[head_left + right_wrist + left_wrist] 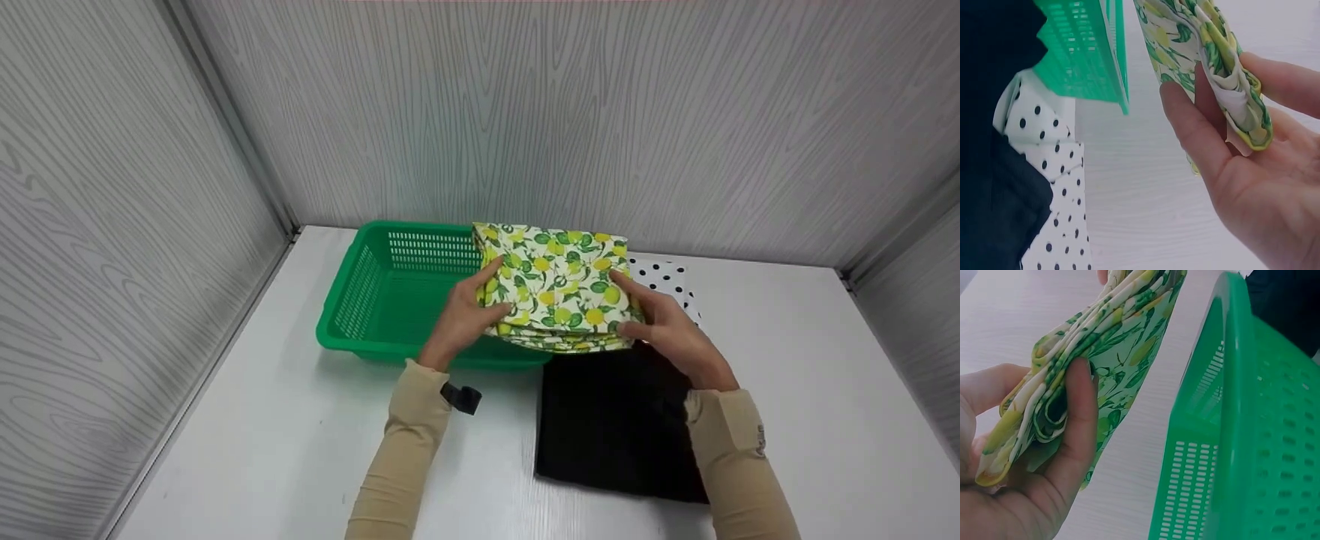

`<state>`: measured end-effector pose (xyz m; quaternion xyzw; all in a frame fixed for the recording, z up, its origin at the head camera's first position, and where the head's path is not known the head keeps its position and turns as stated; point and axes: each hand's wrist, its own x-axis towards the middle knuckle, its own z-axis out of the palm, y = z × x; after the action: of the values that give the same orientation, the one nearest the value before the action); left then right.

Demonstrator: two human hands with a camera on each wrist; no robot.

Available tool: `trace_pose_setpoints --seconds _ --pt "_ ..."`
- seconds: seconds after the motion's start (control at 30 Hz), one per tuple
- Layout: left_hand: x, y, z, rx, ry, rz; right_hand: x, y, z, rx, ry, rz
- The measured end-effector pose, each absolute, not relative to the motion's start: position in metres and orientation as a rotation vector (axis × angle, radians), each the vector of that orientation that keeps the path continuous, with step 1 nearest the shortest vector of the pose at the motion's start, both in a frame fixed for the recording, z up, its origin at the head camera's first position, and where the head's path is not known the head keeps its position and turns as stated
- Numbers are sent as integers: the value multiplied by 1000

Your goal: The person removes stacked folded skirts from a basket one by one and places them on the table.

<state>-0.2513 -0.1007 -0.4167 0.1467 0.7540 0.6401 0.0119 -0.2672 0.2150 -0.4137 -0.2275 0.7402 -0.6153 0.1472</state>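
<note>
The left hand (461, 315) and right hand (667, 326) are each pinching an end of the folded lemon-print cloth (559, 289), keeping its layers together. It is hovering just beyond them, seemingly partly over the green basket (375, 292).

Recording booth: grey woodgrain panels (525, 112), white table (262, 450)

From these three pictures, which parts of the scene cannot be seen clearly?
- Polka-dot cloth: head view, mostly covered by the lemon-print cloth and black cloth.
- Green basket: its right part hidden behind the lemon-print cloth.
- Left hand, right hand: wrist views cut them at the frame edges.
</note>
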Motion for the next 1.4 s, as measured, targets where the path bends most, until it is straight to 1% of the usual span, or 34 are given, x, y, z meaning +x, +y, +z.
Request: trace_pose_setpoints --seconds 0.5,0.63,0.73,1.0,1.4 --pt "-246 -61 -427 521 2294 1984 -250 258 -424 -599 2218 -1755" --pt "-244 -54 -430 536 2282 1979 -246 267 -426 -639 2278 -1719" --pt "-242 -49 -432 564 2270 1973 -243 275 -428 -669 2310 -1704" --pt "-242 -33 -440 676 2191 1977 -233 296 -434 -647 2322 -1707" --pt "-238 -7 -453 673 2180 1919 -222 321 -446 -648 2347 -1723"
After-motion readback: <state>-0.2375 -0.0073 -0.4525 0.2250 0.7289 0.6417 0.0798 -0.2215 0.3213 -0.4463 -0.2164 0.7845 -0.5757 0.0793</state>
